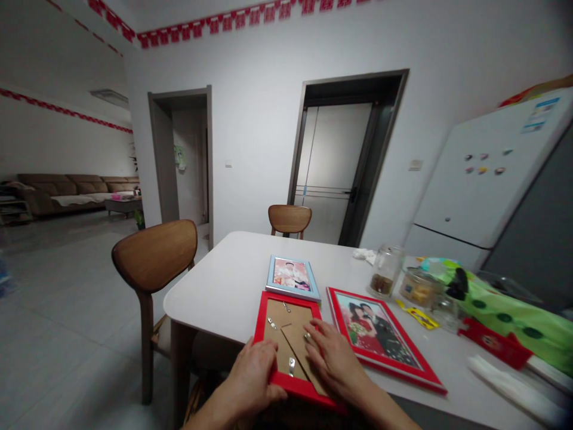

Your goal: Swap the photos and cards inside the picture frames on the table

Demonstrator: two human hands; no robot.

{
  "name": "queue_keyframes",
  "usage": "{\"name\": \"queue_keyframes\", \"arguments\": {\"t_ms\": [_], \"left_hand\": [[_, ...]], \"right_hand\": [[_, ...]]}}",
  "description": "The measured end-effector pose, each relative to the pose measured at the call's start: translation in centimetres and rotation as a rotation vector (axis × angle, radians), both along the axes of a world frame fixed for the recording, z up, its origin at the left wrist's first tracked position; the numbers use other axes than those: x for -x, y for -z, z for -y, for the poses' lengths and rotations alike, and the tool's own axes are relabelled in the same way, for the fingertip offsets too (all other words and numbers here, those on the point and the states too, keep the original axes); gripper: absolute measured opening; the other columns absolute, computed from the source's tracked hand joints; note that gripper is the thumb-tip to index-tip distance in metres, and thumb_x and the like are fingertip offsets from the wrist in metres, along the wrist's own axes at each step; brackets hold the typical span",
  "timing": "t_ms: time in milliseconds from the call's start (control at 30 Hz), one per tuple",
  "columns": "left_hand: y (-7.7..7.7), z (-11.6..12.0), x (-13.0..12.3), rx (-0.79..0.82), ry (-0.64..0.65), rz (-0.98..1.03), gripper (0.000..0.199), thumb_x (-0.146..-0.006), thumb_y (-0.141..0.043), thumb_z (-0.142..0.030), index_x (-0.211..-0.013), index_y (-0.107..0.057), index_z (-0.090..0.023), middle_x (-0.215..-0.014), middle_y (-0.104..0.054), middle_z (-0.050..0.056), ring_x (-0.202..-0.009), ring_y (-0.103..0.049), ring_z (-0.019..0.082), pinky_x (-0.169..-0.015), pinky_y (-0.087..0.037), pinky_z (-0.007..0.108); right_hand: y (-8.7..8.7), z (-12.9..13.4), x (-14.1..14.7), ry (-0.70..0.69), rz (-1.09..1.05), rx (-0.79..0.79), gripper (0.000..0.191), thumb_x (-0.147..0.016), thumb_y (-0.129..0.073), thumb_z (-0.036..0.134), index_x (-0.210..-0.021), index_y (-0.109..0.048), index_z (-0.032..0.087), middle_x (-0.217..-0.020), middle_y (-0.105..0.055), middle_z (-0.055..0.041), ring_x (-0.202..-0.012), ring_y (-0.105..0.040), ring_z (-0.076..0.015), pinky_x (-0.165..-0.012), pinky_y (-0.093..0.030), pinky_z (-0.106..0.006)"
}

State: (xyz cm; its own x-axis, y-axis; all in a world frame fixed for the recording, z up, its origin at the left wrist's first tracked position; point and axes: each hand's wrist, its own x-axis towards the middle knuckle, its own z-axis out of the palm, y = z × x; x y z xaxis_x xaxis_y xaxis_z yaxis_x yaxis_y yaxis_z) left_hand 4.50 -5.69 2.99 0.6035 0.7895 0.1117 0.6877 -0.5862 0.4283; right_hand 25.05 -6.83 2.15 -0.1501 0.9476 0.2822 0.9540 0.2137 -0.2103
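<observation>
A red-rimmed picture frame (259, 319) lies face down at the near table edge, its brown backing board (280, 343) up. Metal clips (292, 365) sit on the board, and a dark slanting line runs along its stand flap. My left hand (255, 367) grips the frame's left rail near the lower corner. My right hand (333, 355), with a ring on one finger, rests over the right side of the board, fingers apart; its thumb is not clear. Beyond lies a light-blue framed photo (290, 276). To the right, a larger red framed photo (380, 334) lies face up.
At the right stand a glass jar (382, 275), a lidded container (416, 285), a yellow packet (423, 318), a red box (495, 343) and a green bag (523, 319). Wooden chairs stand at the left (156, 254) and far side (290, 219) of the white table (215, 286).
</observation>
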Motion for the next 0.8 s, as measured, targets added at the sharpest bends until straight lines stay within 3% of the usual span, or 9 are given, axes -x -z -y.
{"name": "queue_keyframes", "arguments": {"t_ms": [67, 133, 233, 467, 600, 800], "left_hand": [[0.1, 0.0, -0.1, 0.003, -0.005, 0.004, 0.064, -0.055, -0.068, -0.04, -0.111, -0.045, -0.017, -0.109, -0.054, 0.007, -0.099, -0.048, 0.022, -0.092, -0.029, 0.031], [0.1, 0.0, -0.1, 0.003, -0.009, 0.012, 0.065, -0.056, -0.067, -0.04, -0.112, -0.045, -0.017, -0.108, -0.054, 0.007, -0.098, -0.048, 0.022, -0.091, -0.031, 0.03], [0.0, 0.1, -0.2, 0.0, -0.011, 0.012, 0.064, -0.056, -0.067, -0.039, -0.111, -0.045, -0.017, -0.108, -0.054, 0.006, -0.097, -0.048, 0.022, -0.089, -0.032, 0.03], [0.0, 0.3, -0.3, -0.04, -0.011, 0.005, 0.05, -0.055, -0.069, -0.037, -0.097, -0.05, -0.019, -0.097, -0.058, 0.003, -0.089, -0.052, 0.02, -0.087, -0.033, 0.03], [0.5, 0.0, -0.3, -0.052, 0.01, 0.005, 0.05, -0.055, -0.069, -0.039, -0.096, -0.05, -0.018, -0.1, -0.057, 0.004, -0.093, -0.05, 0.021, -0.09, -0.03, 0.031], [0.9, -0.4, -0.2, -0.025, 0.033, 0.024, 0.064, -0.056, -0.069, -0.039, -0.11, -0.043, -0.017, -0.105, -0.055, 0.005, -0.098, -0.049, 0.022, -0.093, -0.027, 0.032]], "right_hand": [[0.0, -0.8, -0.2, 0.098, 0.062, 0.002, 0.033, -0.079, -0.033, 0.031, -0.094, -0.059, 0.017, -0.106, -0.052, -0.0118, -0.094, -0.047, -0.0223, -0.079, -0.035, -0.035], [-0.1, -1.2, -0.2, 0.11, 0.1, 0.012, 0.032, -0.08, -0.031, 0.029, -0.078, -0.061, 0.017, -0.093, -0.055, -0.0105, -0.083, -0.05, -0.0197, -0.074, -0.036, -0.032], [-0.1, -1.3, -0.1, 0.098, 0.102, -0.007, 0.03, -0.079, -0.032, 0.026, -0.068, -0.059, 0.016, -0.085, -0.055, -0.0093, -0.079, -0.05, -0.018, -0.072, -0.035, -0.029], [0.2, -1.4, -0.2, 0.149, 0.088, -0.016, 0.026, -0.077, -0.036, 0.025, -0.079, -0.06, 0.017, -0.09, -0.055, -0.0093, -0.083, -0.049, -0.0197, -0.073, -0.033, -0.03], [0.2, -2.6, 1.6, 0.021, -0.003, -0.006, 0.032, -0.08, -0.033, 0.025, -0.101, -0.057, 0.018, -0.099, -0.055, -0.0081, -0.092, -0.047, -0.0186, -0.077, -0.032, -0.028], [-0.1, -4.5, 5.1, -0.109, -0.009, 0.057, 0.031, -0.082, -0.032, 0.023, -0.092, -0.061, 0.02, -0.092, -0.056, -0.0065, -0.087, -0.047, -0.0166, -0.077, -0.032, -0.027]]}}
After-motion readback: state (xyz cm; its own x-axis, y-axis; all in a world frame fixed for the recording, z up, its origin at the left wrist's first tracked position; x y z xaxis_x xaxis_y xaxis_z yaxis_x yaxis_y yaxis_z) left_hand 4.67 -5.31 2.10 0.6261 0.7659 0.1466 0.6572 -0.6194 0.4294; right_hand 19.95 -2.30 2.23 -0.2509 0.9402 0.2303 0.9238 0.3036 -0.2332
